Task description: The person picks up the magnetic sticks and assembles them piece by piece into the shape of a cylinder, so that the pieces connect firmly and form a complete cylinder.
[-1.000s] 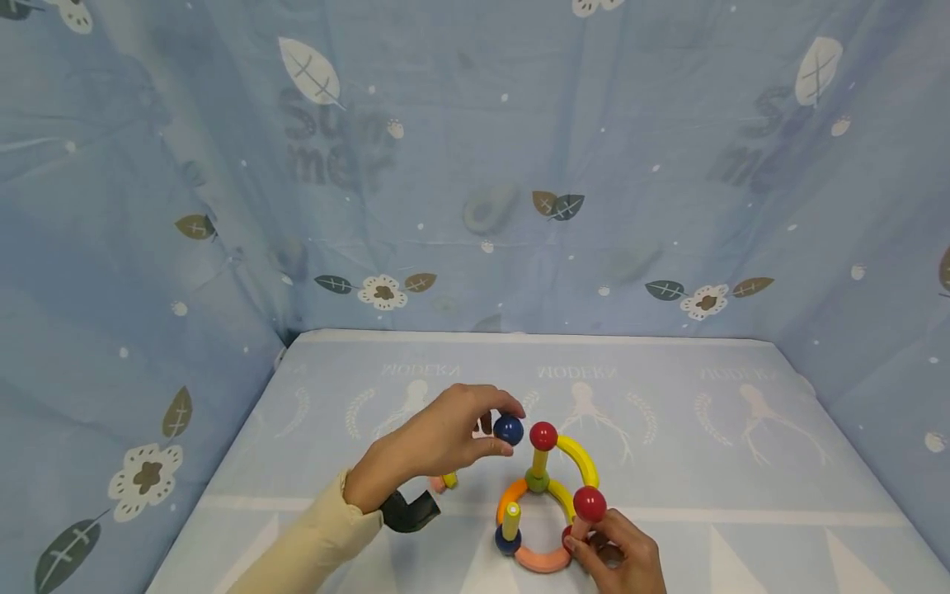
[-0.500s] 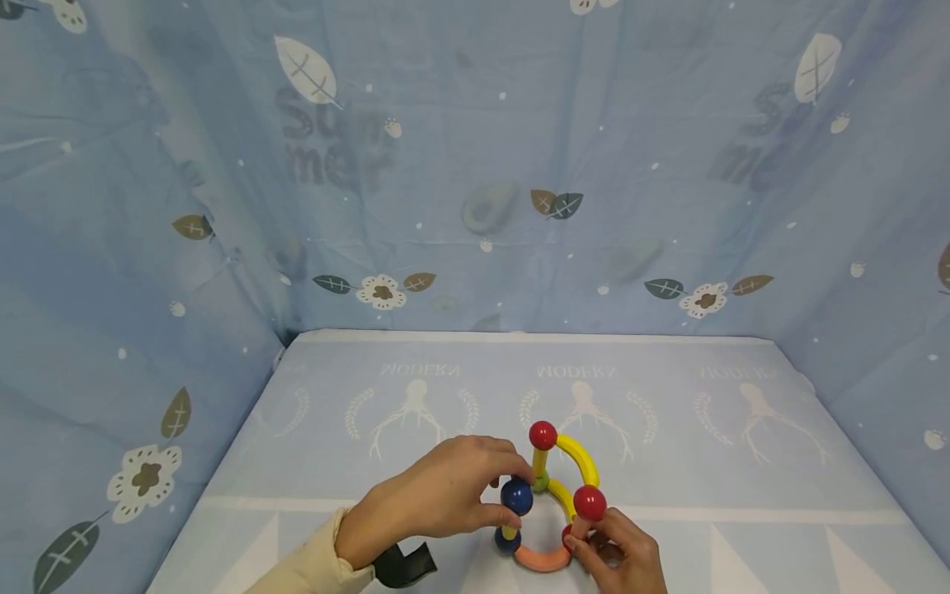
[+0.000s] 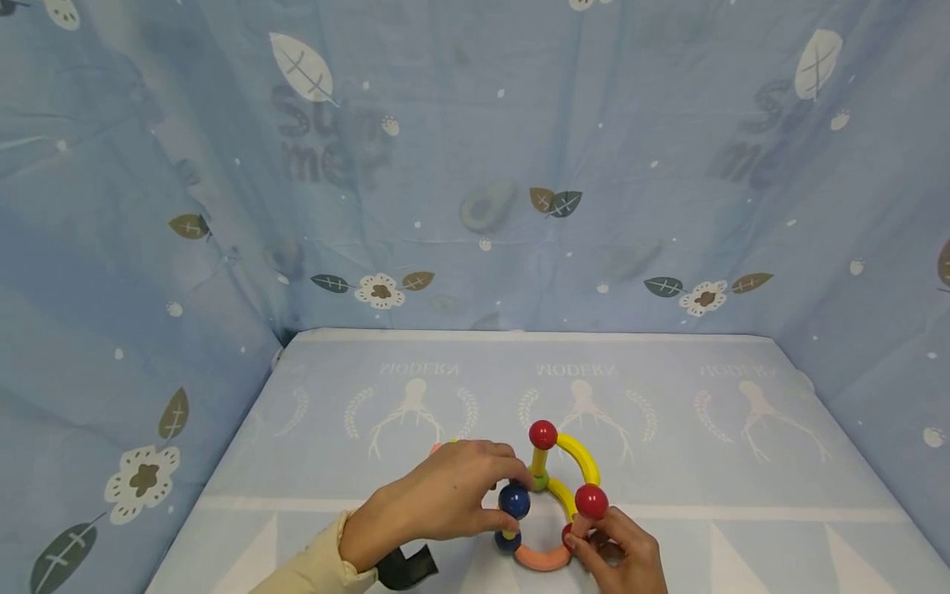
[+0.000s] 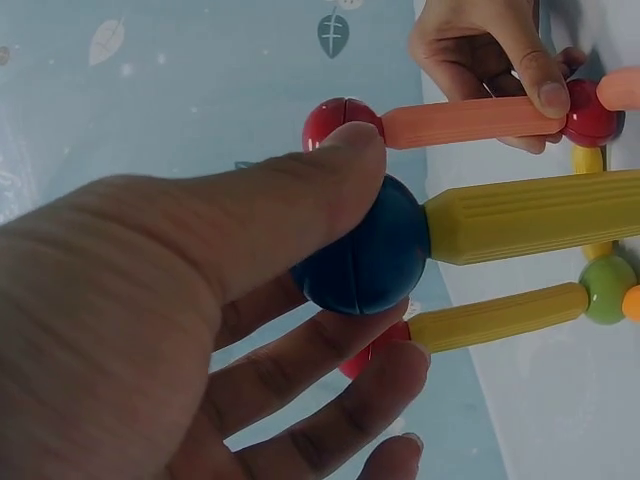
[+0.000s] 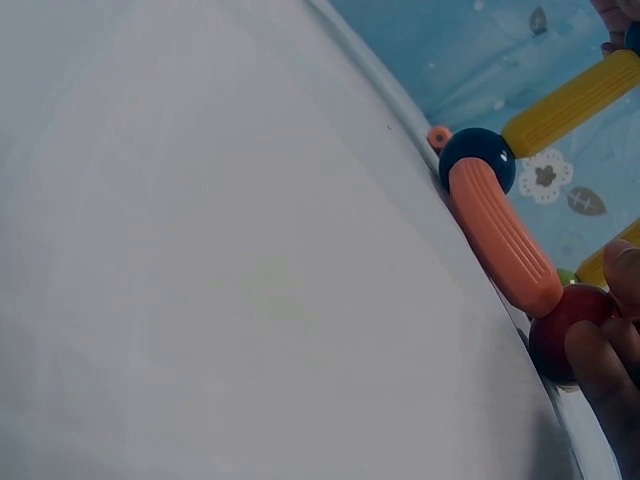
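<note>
Thumb and fingers of my left hand (image 3: 453, 488) pinch a blue ball (image 3: 514, 501), which touches the top of an upright yellow rod (image 4: 540, 216). That rod stands on a lower blue ball (image 3: 508, 542) of a ring-shaped frame of toy building rods and balls. My right hand (image 3: 625, 554) grips the foot of a pink rod (image 4: 460, 122) at a dark red ball (image 5: 575, 325). A red ball (image 3: 591, 502) tops this rod. Another red ball (image 3: 543, 434) caps the rear yellow rod above a green ball (image 4: 608, 290). A curved pink piece (image 5: 505, 240) joins the front balls.
A curved yellow piece (image 3: 580, 459) arches between the upper red balls. Behind my left hand, a small pink piece (image 3: 435, 448) is partly hidden. A black band (image 3: 406, 568) hangs at my left wrist. Patterned blue cloth (image 3: 475, 165) walls the table's back and sides.
My left hand has brought the blue ball down and toward me, onto the front left yellow rod; in the last half second it barely moves. The right hand keeps its place.
</note>
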Available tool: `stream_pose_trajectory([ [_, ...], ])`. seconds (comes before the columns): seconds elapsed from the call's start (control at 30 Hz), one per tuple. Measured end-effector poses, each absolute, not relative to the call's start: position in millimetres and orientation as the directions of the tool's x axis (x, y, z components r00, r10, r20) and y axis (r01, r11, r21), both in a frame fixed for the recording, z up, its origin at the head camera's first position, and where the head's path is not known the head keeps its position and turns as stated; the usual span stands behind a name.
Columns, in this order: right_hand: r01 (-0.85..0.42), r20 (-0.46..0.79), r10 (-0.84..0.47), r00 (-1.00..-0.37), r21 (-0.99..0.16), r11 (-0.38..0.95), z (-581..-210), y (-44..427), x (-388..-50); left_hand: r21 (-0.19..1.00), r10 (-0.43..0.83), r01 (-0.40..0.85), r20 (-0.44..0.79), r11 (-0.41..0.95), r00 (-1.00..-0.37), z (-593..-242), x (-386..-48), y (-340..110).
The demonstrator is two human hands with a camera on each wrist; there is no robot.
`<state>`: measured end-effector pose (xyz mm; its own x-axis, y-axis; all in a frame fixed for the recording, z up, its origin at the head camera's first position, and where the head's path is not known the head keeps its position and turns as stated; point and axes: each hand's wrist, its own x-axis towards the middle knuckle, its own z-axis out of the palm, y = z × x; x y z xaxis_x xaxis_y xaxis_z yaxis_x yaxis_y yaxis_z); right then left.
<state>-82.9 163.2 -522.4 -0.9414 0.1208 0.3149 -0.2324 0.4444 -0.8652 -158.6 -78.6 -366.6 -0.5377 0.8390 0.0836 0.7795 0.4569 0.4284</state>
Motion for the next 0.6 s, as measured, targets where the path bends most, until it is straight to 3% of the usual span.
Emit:
stream_pose_trajectory([
  [0.17, -0.205, 0.289, 0.13, -0.948, -0.872, 0.444, -521, 163, -83, 0.481, 0.809, 0.723, 0.046, 0.497, -0.586, -366, -165, -83],
  [0.3, -0.188, 0.275, 0.133, -0.952, -0.872, 0.452, -519, 163, -83, 0.52, 0.728, 0.644, 0.062, 0.56, -0.683, -377, -186, -94],
  [0.47, -0.179, 0.265, 0.131, -0.955, -0.873, 0.454, -519, 162, -83, 0.415, 0.521, 0.528, 0.14, 0.741, -0.842, -415, -216, -114],
  [0.6, -0.164, 0.249, 0.134, -0.959, -0.875, 0.455, -518, 162, -82, 0.336, 0.394, 0.408, 0.112, 0.849, -0.912, -446, -222, -124],
])
